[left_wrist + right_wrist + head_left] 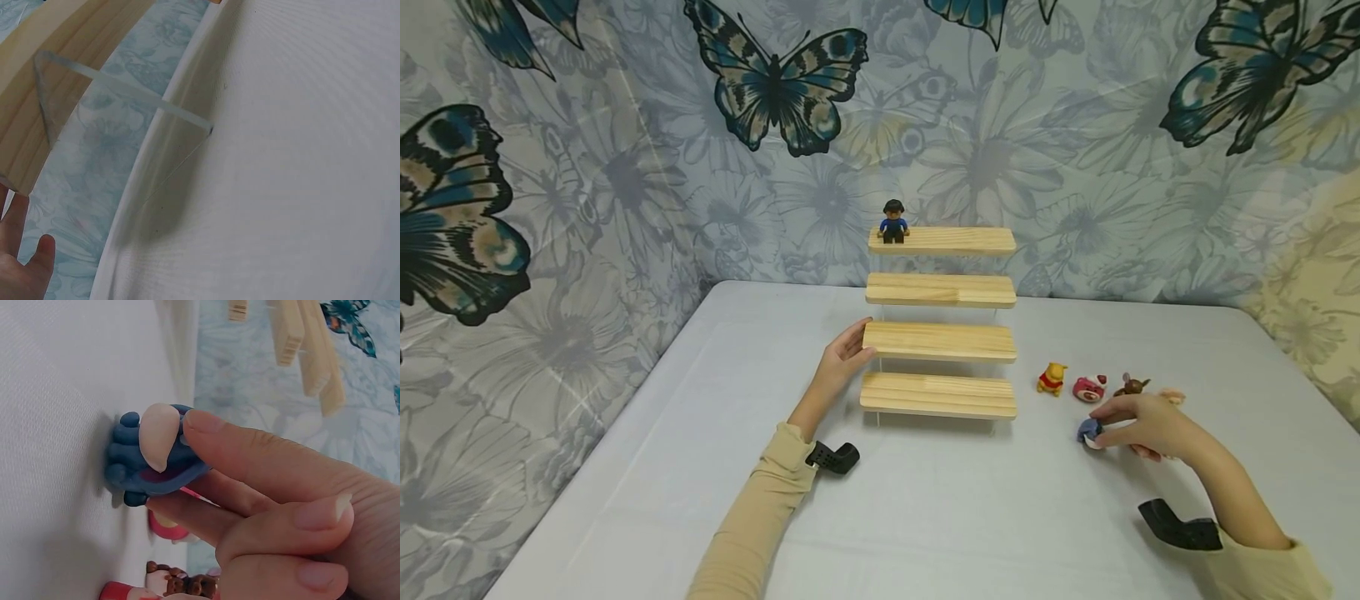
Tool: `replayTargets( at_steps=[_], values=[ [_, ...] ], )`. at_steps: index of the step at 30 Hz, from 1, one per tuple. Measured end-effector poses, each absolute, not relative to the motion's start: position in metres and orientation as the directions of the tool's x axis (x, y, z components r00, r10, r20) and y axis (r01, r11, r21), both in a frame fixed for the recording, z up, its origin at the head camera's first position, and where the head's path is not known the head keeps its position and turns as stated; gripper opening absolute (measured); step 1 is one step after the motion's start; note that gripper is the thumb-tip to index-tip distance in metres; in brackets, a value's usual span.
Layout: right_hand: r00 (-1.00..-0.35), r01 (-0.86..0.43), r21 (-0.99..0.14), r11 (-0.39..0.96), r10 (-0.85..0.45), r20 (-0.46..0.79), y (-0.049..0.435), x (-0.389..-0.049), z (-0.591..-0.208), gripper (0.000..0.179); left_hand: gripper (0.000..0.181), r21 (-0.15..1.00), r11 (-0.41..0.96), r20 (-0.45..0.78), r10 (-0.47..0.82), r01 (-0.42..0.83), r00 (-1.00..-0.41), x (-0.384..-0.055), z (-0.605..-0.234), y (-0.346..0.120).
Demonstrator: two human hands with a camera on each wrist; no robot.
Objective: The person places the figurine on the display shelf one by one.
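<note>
My right hand [1157,423] pinches a small blue donkey figurine [128,453] with a pale muzzle between thumb and fingers, low at the white tabletop. Whether the figurine touches the cloth I cannot tell. My left hand [838,362] is at the left end of a wooden step shelf [940,342], by the second board from the bottom. In the left wrist view, straight fingers [14,225] touch the board's end while the thumb stands apart. A figure with black hair and a blue top [892,223] stands at the left of the top board.
Right of the shelf are a yellow bear figurine [1052,379], a pink bear-faced figurine [1088,388] and a brown figurine [1131,384]. More figurines are partly hidden by the right hand. Clear supports [131,90] hold the boards. A butterfly-print backdrop [985,167] stands behind the table.
</note>
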State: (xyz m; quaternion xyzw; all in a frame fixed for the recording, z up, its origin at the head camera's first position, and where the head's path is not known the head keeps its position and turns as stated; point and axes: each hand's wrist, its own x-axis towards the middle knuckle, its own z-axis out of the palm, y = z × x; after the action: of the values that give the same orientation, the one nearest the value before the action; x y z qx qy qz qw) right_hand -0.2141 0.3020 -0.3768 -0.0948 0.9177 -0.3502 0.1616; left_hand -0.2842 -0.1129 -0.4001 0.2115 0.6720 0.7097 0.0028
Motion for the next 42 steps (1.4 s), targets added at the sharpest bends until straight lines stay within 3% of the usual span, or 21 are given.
replayTargets(
  at_steps=[17,32,42],
  values=[
    [-0.958,-0.030,-0.652,0.758,-0.207,-0.197,0.303,-0.214,-0.377,0.048,0.053,0.951,-0.133,0.305,0.267,0.278,-0.914,-0.296,-0.414,-0.114],
    [-0.986,-0.131,-0.588,0.798,-0.169,-0.010,0.300,-0.213,-0.372,0.051,0.052,0.956,-0.130,0.291,0.276,0.264,-0.916,-0.284,-0.399,-0.112],
    [-0.991,-0.083,-0.724,0.685,-0.130,-0.010,0.297,-0.210,-0.370,0.053,0.052,0.963,-0.113,0.268,0.284,0.245,-0.921,-0.284,-0.399,-0.113]
  ],
)
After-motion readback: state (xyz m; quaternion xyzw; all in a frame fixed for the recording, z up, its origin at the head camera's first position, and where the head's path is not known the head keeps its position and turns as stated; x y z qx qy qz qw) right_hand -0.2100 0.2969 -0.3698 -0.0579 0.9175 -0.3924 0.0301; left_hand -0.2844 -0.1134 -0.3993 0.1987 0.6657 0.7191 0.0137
